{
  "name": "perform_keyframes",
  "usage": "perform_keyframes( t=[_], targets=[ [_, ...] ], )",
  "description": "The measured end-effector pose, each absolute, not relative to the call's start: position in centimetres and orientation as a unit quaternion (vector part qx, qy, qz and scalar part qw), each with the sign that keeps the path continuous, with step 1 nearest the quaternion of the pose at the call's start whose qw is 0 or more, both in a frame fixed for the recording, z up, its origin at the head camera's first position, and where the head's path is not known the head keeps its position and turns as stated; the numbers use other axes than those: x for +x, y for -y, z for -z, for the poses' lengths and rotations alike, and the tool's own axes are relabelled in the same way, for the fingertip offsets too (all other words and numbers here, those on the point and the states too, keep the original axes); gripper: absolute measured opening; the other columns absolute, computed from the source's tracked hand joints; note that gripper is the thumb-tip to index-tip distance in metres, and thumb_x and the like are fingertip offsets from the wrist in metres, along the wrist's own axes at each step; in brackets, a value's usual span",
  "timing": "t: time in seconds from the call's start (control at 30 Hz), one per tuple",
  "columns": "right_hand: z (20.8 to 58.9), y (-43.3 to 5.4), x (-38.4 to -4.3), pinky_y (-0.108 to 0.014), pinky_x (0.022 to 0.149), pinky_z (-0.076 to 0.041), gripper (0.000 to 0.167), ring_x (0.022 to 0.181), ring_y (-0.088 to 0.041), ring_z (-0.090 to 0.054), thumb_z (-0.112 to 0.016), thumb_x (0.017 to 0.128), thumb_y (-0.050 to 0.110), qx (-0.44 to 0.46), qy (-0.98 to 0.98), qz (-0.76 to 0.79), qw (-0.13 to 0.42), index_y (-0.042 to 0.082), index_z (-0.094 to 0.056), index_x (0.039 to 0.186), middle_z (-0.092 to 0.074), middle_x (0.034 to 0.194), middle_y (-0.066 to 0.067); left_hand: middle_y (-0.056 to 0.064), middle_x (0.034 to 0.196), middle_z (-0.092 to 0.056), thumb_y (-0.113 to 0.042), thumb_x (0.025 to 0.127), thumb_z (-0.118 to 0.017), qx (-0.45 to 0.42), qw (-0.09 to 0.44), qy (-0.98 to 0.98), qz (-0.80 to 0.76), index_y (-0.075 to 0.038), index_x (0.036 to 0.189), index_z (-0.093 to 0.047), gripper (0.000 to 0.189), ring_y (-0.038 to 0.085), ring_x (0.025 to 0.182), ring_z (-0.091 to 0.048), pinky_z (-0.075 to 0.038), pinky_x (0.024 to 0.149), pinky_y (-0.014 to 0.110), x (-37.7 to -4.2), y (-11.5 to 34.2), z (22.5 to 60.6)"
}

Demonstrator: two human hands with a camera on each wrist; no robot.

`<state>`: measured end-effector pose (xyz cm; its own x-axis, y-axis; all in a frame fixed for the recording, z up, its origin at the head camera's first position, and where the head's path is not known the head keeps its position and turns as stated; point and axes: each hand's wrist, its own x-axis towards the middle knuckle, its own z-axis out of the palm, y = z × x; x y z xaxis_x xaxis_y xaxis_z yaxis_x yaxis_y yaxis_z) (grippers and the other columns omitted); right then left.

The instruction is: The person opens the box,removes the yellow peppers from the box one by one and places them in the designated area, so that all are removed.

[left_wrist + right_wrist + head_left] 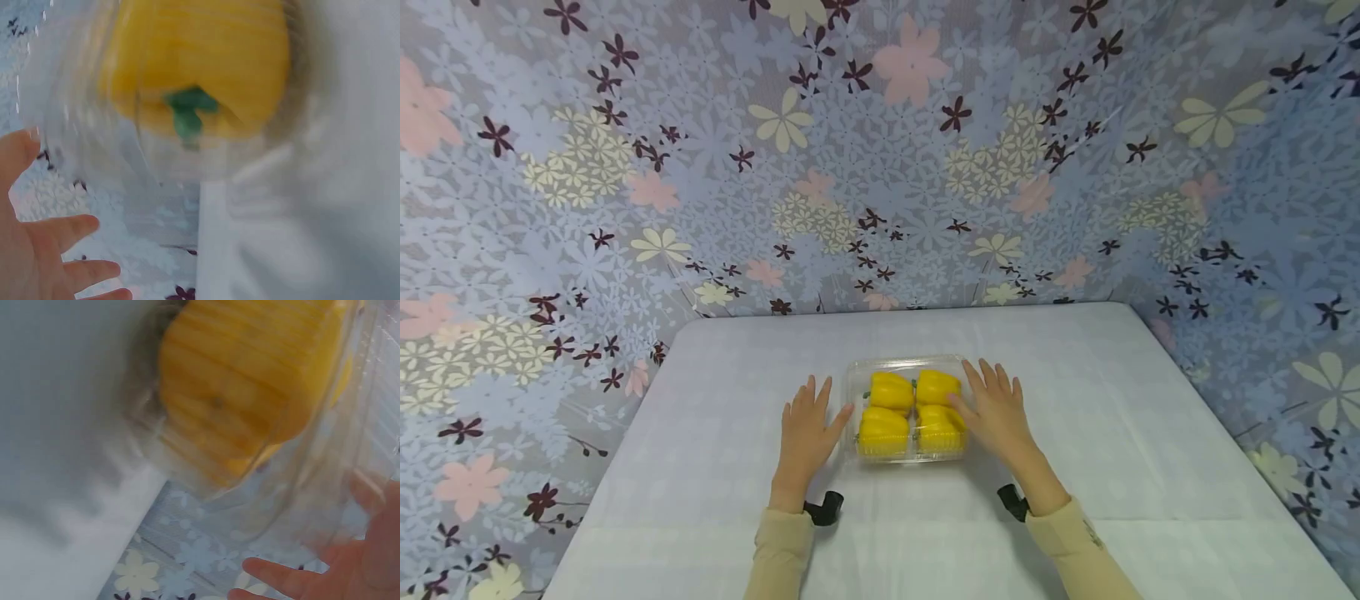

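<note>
A clear plastic box (904,364) stands on the table with several yellow bell peppers (891,392) in it, in two rows. At the box's left side is my left hand (808,429), fingers spread and thumb pointing to the rim. My right hand (997,414) lies at the right side, fingers straight, its thumb reaching over the box's edge. In the left wrist view a yellow pepper (200,56) with a green stem shows through the plastic. The right wrist view shows another pepper (237,381) behind the ribbed wall. Whether either hand touches the plastic, I cannot tell.
A white cloth covers the table (737,367), whose far edge meets a flowered curtain (880,167). More of the flowered fabric hangs at both sides. Black wrist mounts (826,508) sit at both wrists, below the beige sleeves (778,550).
</note>
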<state>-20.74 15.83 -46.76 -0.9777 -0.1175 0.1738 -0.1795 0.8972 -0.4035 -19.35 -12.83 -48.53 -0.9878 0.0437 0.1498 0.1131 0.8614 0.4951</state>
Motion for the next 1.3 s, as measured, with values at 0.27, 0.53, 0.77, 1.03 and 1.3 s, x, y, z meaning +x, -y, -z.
perform_keyframes(
  t=[0.27, 0.53, 0.77, 1.03, 1.3],
  targets=[
    [47.7, -17.0, -20.1, -0.072, 0.11, -0.011, 0.066, 0.138, -0.053, -0.023, -0.049, 0.097, 0.044, 0.054, 0.965, -0.248, 0.056, 0.002, -0.035, 0.145, -0.031, 0.148, -0.032, 0.024, 0.154, -0.026, -0.052, 0.096, -0.045, -0.023, 0.044, 0.958, 0.282, -0.008, 0.146, -0.038, 0.067, 0.044, 0.142, -0.025, -0.018, 0.114, 0.064, -19.1, 14.3, 50.2],
    [48.6, -17.7, -19.0, -0.07, 0.108, -0.021, 0.062, 0.133, -0.048, -0.035, -0.046, 0.099, 0.04, 0.061, 0.951, -0.297, 0.061, -0.002, -0.036, 0.143, -0.04, 0.143, -0.03, 0.02, 0.155, -0.028, -0.053, 0.098, -0.038, -0.04, -0.006, 0.94, 0.339, -0.011, 0.146, -0.039, 0.064, 0.042, 0.143, -0.024, -0.019, 0.115, 0.061, -18.8, 13.8, 51.2],
    [49.0, -17.7, -18.1, -0.066, 0.108, -0.027, 0.056, 0.133, -0.047, -0.037, -0.047, 0.1, 0.033, 0.073, 0.942, -0.322, 0.068, -0.003, -0.039, 0.142, -0.043, 0.143, -0.028, 0.014, 0.156, -0.029, -0.056, 0.098, -0.035, -0.049, -0.04, 0.917, 0.393, -0.011, 0.149, -0.032, 0.068, 0.037, 0.145, -0.023, -0.018, 0.116, 0.06, -18.3, 13.4, 51.4],
    [49.4, -17.5, -17.4, -0.067, 0.109, -0.025, 0.052, 0.136, -0.049, -0.032, -0.046, 0.101, 0.032, 0.06, 0.938, -0.336, 0.062, -0.002, -0.041, 0.141, -0.042, 0.143, -0.029, 0.018, 0.158, -0.02, -0.055, 0.092, -0.051, -0.06, -0.085, 0.891, 0.443, -0.01, 0.154, -0.01, 0.086, 0.038, 0.146, -0.02, -0.018, 0.118, 0.057, -17.5, 13.0, 52.0],
    [49.5, -17.3, -16.6, -0.066, 0.11, -0.025, 0.058, 0.137, -0.05, -0.031, -0.041, 0.102, 0.037, 0.054, 0.932, -0.355, 0.043, -0.004, -0.037, 0.143, -0.037, 0.145, -0.032, 0.018, 0.158, -0.019, -0.053, 0.078, -0.072, -0.07, -0.075, 0.881, 0.461, -0.007, 0.154, -0.004, 0.112, 0.038, 0.146, -0.019, -0.02, 0.117, 0.057, -16.7, 12.6, 52.7]
  ],
)
